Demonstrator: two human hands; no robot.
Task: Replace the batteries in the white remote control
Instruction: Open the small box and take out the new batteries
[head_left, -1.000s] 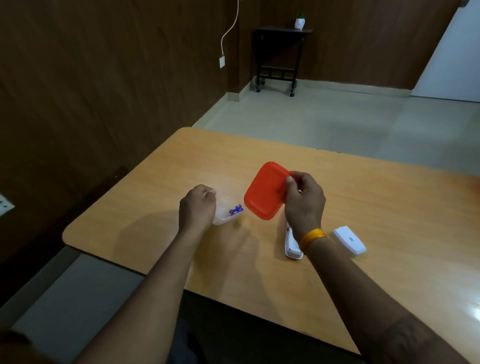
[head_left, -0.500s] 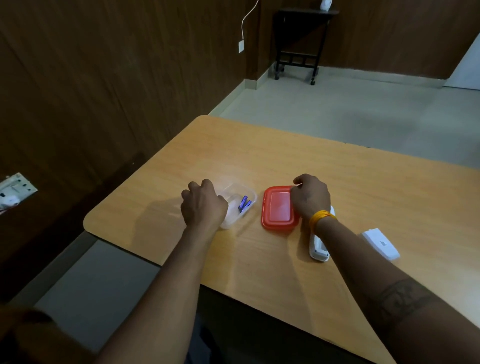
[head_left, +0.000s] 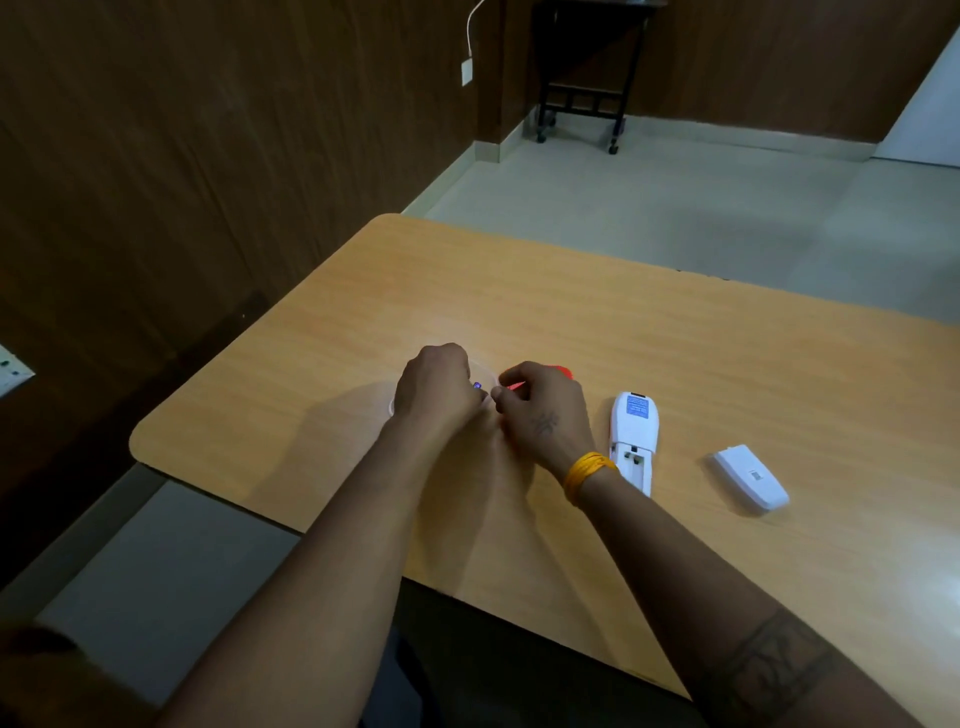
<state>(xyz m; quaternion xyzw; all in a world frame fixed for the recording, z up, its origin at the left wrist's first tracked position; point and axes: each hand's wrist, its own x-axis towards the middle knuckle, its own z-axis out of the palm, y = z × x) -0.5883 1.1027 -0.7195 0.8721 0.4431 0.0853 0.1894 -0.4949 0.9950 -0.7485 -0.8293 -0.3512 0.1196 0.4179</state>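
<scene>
Two of our hands meet over a small clear plastic container (head_left: 397, 408) near the left end of the counter (head_left: 649, 332), and a blue-violet battery (head_left: 477, 385) shows in the gap between them. Our left hand (head_left: 434, 387) is curled over the container, apparently steadying it, though its fingers are hidden from us. Our right hand (head_left: 540, 410) has its fingers (head_left: 511, 376) bent in toward the battery; whether they already pinch it we cannot tell. A sliver of the red lid (head_left: 563, 371) peeks out from behind that hand.

The white remote control (head_left: 634, 431) lies face down just beside our right wrist, its battery bay (head_left: 635, 460) open at the near end with small contacts visible. Its white battery cover (head_left: 750, 478) rests apart on the counter, further right.

We judge the battery to be small, light, rigid and smooth, so it could roll or slip; a pinch across its middle between thumb and forefinger should hold it best, leaving both ends free for seating. The remote looks like a light, stiff plastic shell; we would hold it by its long sides near the bay, keeping clear of the contacts, which may bend. The cover seems thin, and we would handle it by its edges and slide it rather than force it.
</scene>
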